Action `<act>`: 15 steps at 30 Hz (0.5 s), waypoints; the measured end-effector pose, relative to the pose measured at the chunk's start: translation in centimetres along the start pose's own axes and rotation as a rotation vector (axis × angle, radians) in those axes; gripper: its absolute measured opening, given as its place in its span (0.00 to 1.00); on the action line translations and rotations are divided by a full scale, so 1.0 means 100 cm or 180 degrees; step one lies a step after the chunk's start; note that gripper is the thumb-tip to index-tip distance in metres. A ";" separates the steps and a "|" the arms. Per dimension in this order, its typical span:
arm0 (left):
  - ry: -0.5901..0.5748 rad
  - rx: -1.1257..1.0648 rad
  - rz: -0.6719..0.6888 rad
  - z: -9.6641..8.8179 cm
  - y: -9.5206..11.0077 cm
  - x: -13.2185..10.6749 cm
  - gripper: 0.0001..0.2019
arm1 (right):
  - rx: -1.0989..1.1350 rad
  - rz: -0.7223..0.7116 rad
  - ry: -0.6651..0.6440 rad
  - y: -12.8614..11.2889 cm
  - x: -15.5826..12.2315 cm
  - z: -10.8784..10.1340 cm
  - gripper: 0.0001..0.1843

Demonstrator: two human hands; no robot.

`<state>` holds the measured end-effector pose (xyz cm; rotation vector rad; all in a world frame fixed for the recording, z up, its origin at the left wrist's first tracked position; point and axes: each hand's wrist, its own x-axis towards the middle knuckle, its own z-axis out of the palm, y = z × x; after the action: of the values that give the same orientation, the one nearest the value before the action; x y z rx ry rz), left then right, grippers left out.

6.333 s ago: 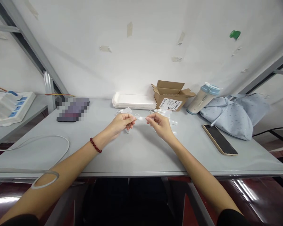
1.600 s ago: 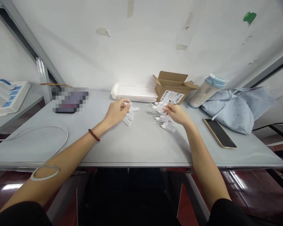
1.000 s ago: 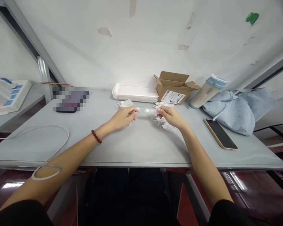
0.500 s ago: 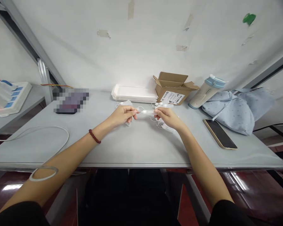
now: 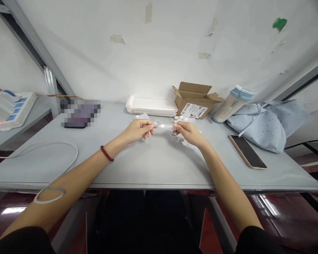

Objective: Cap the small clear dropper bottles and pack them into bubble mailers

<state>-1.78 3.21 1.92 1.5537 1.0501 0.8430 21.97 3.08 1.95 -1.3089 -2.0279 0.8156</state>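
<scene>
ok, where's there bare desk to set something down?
Free: the desk between the left forearm and right forearm; between left forearm, pixelated item and white cable; between right forearm and phone.
Crowded: the back, with white stack, cardboard box, bottle and bag in a row; around the left hand and right hand, where small white pieces lie.

Impossible to read any word, brand or number. Printed in dark lines and small blocks on the white label (image 5: pixel 194 110) stuck to the near side of the open cardboard box (image 5: pixel 194 96), but too small and blurred to make out.
</scene>
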 end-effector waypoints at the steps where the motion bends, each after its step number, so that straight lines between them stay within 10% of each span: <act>1: 0.0008 -0.0007 0.0001 0.000 0.000 0.000 0.10 | 0.0010 -0.0002 0.0001 0.000 0.000 0.000 0.22; 15: 0.0098 0.0106 -0.0021 0.002 0.007 -0.001 0.10 | -0.0008 -0.0058 0.0015 -0.002 0.000 0.001 0.21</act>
<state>-1.49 2.94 2.51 1.5684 1.0959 0.8512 21.77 2.97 2.00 -1.2905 -2.0349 0.8014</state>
